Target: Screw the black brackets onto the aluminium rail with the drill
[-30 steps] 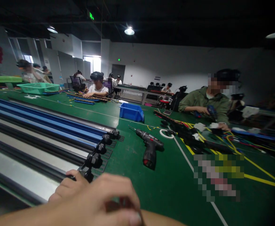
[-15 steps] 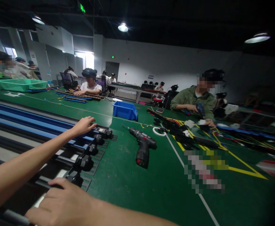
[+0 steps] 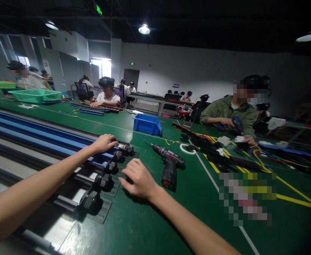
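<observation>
My left hand (image 3: 105,143) lies over the right end of the farthest of several long blue and black rails (image 3: 46,132), its fingers loosely stretched and slightly bent. My right hand (image 3: 138,179) is over the green table (image 3: 134,226), fingers half curled with the thumb apart, and nothing shows in it. It is just right of the black end pieces (image 3: 105,182) fitted on the rails. Flat black slotted plates (image 3: 106,211) lie under these ends. A black cordless drill (image 3: 169,163) rests on its side to the right of my right hand, bit pointing away to the left.
Beyond the drill stand a blue bin (image 3: 147,124) and a white ring (image 3: 187,149). A green basket (image 3: 35,96) is at the far left. Across the table, a co-worker in a green jacket (image 3: 224,111) holds a blue drill (image 3: 237,124) near wires and dark strips.
My right hand has moved up and away from the near rails to a place beside the end pieces. My left hand stays at the far rail's end. The view has shifted slightly left.
</observation>
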The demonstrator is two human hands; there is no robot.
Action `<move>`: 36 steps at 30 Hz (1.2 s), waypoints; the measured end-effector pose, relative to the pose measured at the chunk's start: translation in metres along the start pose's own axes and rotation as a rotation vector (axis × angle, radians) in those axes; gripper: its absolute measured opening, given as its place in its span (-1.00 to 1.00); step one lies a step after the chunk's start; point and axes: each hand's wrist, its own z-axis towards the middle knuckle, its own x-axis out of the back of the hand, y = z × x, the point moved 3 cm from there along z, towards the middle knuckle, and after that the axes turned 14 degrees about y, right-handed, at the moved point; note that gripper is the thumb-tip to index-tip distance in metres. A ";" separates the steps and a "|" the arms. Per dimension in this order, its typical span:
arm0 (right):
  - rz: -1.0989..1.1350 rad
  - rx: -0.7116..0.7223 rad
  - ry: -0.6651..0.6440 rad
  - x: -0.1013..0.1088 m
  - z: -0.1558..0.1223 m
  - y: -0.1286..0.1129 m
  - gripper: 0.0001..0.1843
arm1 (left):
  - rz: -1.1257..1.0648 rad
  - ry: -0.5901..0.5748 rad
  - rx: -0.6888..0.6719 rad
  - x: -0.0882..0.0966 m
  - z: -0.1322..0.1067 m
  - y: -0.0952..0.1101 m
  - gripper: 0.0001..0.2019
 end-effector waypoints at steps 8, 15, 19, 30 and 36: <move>-0.097 -0.230 -0.226 0.004 -0.021 0.020 -0.67 | 0.041 -0.022 0.006 0.000 0.000 0.001 -0.57; -0.355 -0.520 -0.329 0.024 -0.016 0.010 -0.39 | 0.049 -0.034 0.003 -0.001 0.000 0.001 -0.58; -0.369 -0.578 -0.322 0.018 -0.020 0.010 -0.55 | 0.053 -0.044 -0.007 -0.002 0.000 0.001 -0.58; -0.120 -0.759 0.079 0.073 0.004 0.063 -0.68 | 0.081 -0.043 -0.019 -0.001 0.000 0.003 -0.57; -0.149 -0.920 0.500 0.125 -0.037 0.170 -0.48 | 0.092 -0.042 -0.015 0.000 -0.001 0.005 -0.59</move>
